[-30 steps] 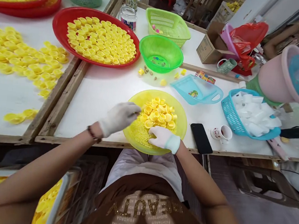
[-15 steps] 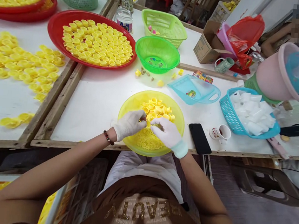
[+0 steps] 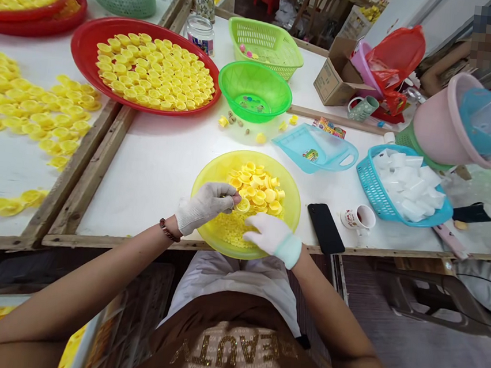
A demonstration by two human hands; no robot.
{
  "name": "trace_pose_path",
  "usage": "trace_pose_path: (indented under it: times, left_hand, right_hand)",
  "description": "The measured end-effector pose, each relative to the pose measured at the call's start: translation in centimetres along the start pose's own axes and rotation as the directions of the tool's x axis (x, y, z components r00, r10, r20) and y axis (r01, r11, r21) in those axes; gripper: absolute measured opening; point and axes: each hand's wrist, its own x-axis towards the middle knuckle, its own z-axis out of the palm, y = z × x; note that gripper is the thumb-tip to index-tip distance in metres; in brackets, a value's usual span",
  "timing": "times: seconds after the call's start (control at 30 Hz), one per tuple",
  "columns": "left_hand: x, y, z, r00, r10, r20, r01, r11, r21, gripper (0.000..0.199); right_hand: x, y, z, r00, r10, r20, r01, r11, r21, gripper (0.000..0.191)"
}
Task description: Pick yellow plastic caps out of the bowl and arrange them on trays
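Note:
My left hand (image 3: pixel 206 204), in a white glove with bare fingertips, pinches a small yellow plastic cup-shaped piece (image 3: pixel 242 205) above the yellow bowl (image 3: pixel 205 174). My right hand (image 3: pixel 270 234), also in a white glove, is lowered over the near part of that bowl with its fingers apart. Beneath its fingertips lies a heap of tiny yellow pieces (image 3: pixel 235 229); whether they touch it I cannot tell. Larger yellow cup-shaped pieces (image 3: pixel 256 182) are piled in the far half of the bowl.
A red tray (image 3: pixel 82 55) of similar yellow pieces stands back left. Beyond the bowl are a green basin (image 3: pixel 254 95) and a blue scoop (image 3: pixel 313 150). To the right lie a black phone (image 3: pixel 326 228), a mug (image 3: pixel 357 219) and a blue basket (image 3: pixel 373 190) of white pieces.
My right hand has moved away from the left fingertips, down toward the tiny pieces, and its fingers have spread. My left hand keeps hold of the yellow cup-shaped piece, which now shows more.

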Motion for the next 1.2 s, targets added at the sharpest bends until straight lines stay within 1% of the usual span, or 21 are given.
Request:
trace_pose_path:
  times: [0.07,0.13,0.17,0.2,0.27,0.37,0.43,0.5,0.6,0.7,0.77,0.83,0.9,0.93,0.97,1.0,1.07,1.1,1.13,1.17,1.2]
  left_hand:
    - [0.0,0.0,0.1,1.000,-0.004,-0.005,0.004,1.000,0.002,0.030]
    - [0.0,0.0,0.1,1.000,-0.006,-0.010,0.006,1.000,0.017,0.029]
    - [0.1,0.0,0.1,1.000,-0.005,-0.012,0.006,1.000,0.031,0.028]
    - [0.1,-0.1,0.2,1.000,-0.004,-0.012,0.005,0.999,0.050,0.027]
    - [0.2,-0.1,0.2,1.000,-0.009,-0.003,0.009,0.996,0.088,0.026]
    - [0.2,-0.1,0.2,0.999,-0.031,0.031,0.028,0.996,0.085,0.026]
    - [0.3,-0.1,0.2,0.997,-0.054,0.051,0.052,0.998,0.046,0.026]
    - [0.2,-0.1,0.2,0.995,-0.077,0.063,0.077,0.997,0.008,0.026]
    - [-0.3,-0.1,0.0,0.994,-0.092,0.060,0.095,0.994,-0.053,0.026]
    - [-1.2,0.3,-0.6,0.997,-0.069,0.033,0.073,0.990,-0.119,0.025]
    - [-2.0,0.8,-1.9,0.999,-0.051,-0.016,0.049,0.989,-0.141,0.024]
    - [-2.8,1.2,-4.1,0.994,-0.025,-0.107,0.010,0.991,-0.136,0.023]
    - [-3.6,1.3,-7.6,0.969,0.019,-0.247,-0.041,0.996,-0.083,0.024]
    - [-4.1,1.3,-9.8,0.941,0.040,-0.335,-0.049,0.999,-0.017,0.024]
    - [-4.6,1.1,-12.2,0.896,0.059,-0.441,-0.019,0.995,0.093,0.024]
    - [-5.1,0.9,-14.8,0.831,0.080,-0.551,0.057,0.972,0.226,0.024]
    - [-6.5,0.6,-19.9,0.670,0.147,-0.727,0.297,0.845,0.444,0.024]
    - [-7.2,0.3,-22.3,0.598,0.178,-0.781,0.401,0.778,0.484,0.024]
    - [-8.0,0.0,-24.5,0.547,0.195,-0.814,0.468,0.735,0.491,0.023]
    - [-8.7,-0.4,-26.4,0.512,0.197,-0.836,0.511,0.713,0.480,0.023]
    - [-9.5,-1.1,-28.2,0.491,0.187,-0.851,0.541,0.700,0.467,0.023]
  right_hand:
    - [0.5,-0.4,0.6,0.996,0.011,0.094,-0.003,0.996,-0.084,0.015]
    - [0.6,-0.6,0.6,0.993,-0.015,0.118,0.024,0.996,-0.082,0.017]
    - [0.6,-0.7,0.3,0.994,-0.041,0.100,0.046,0.998,-0.053,0.018]
    - [0.4,-0.7,-0.1,0.996,-0.069,0.057,0.069,0.998,-0.012,0.020]
    - [-0.1,-0.8,-1.1,0.988,-0.107,-0.110,0.117,0.989,0.089,0.020]
    - [-0.5,-1.2,-2.3,0.929,-0.098,-0.358,0.180,0.963,0.202,0.018]
    - [-0.4,-1.4,-2.5,0.895,-0.075,-0.440,0.193,0.954,0.230,0.019]
    - [-0.2,-1.4,-2.5,0.874,-0.046,-0.483,0.183,0.953,0.242,0.021]
    - [-0.3,-1.0,-2.3,0.875,0.008,-0.484,0.142,0.951,0.273,0.023]
    - [-0.6,-0.6,-1.8,0.918,0.024,-0.395,0.097,0.954,0.283,0.024]
    - [-0.7,-0.3,-1.2,0.948,0.003,-0.319,0.083,0.963,0.257,0.026]
    - [-0.5,0.2,-0.3,0.969,-0.026,-0.244,0.077,0.977,0.200,0.027]
    - [-0.2,0.8,0.6,0.987,-0.051,-0.155,0.067,0.993,0.101,0.027]
    - [0.1,1.2,1.1,0.992,-0.056,-0.113,0.062,0.997,0.049,0.028]
    - [0.3,1.5,1.6,0.996,-0.056,-0.073,0.057,0.998,0.002,0.028]
    - [0.4,1.8,1.9,0.998,-0.052,-0.040,0.051,0.998,-0.035,0.027]
    - [0.6,2.2,2.4,0.999,-0.038,0.005,0.039,0.996,-0.085,0.026]
    - [0.6,2.2,2.5,0.999,-0.029,0.016,0.030,0.995,-0.100,0.026]
    - [0.5,2.0,2.5,1.000,-0.018,0.017,0.020,0.994,-0.109,0.025]
    - [0.4,1.8,2.4,1.000,-0.007,0.010,0.008,0.993,-0.114,0.025]
    - [0.2,1.4,2.2,1.000,0.001,-0.001,-0.001,0.993,-0.114,0.025]
